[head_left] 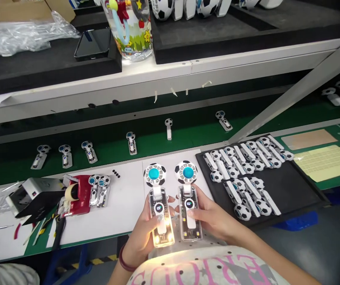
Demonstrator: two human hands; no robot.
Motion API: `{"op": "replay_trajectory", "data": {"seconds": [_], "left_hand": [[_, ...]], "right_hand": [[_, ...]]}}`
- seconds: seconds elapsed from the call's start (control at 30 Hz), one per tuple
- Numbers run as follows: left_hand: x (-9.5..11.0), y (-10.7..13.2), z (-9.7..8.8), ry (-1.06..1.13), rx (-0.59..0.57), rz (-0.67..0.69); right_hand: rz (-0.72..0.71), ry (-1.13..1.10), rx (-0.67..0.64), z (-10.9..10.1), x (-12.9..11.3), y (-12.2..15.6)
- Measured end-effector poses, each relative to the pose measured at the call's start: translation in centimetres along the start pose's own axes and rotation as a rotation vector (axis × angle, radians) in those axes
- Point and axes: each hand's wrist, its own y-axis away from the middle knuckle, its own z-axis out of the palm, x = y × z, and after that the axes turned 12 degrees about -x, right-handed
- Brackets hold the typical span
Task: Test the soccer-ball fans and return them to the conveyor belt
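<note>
My left hand grips a small handheld fan with a football-patterned head and a clear body. Its little round display is lit and lamps glow yellow at its base. My right hand holds a second fan of the same kind, display lit, no glow at the base. Both fans stand upright side by side, heads away from me, above the white work mat. My thumbs rest on the white strips on the fan bodies.
A black tray at right holds several folded football fans. More fans lie spaced along the green conveyor belt. At left sit a red fixture with two fans, a grey device and pliers. A shelf overhead carries a printed cup.
</note>
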Motion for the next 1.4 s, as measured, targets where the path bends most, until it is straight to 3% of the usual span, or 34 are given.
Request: {"op": "replay_trajectory", "data": {"seconds": [0.27, 0.53, 1.4], "left_hand": [[0.2, -0.2, 0.4, 0.029, 0.048, 0.012], [-0.2, -0.1, -0.6, -0.006, 0.062, 0.009], [0.7, -0.3, 0.6, -0.134, -0.003, 0.007]], "right_hand": [[0.001, -0.020, 0.005, 0.1, -0.2, -0.1], [-0.003, -0.026, 0.032, -0.3, 0.2, -0.3], [0.020, -0.028, -0.003, 0.2, -0.7, 0.1]]}}
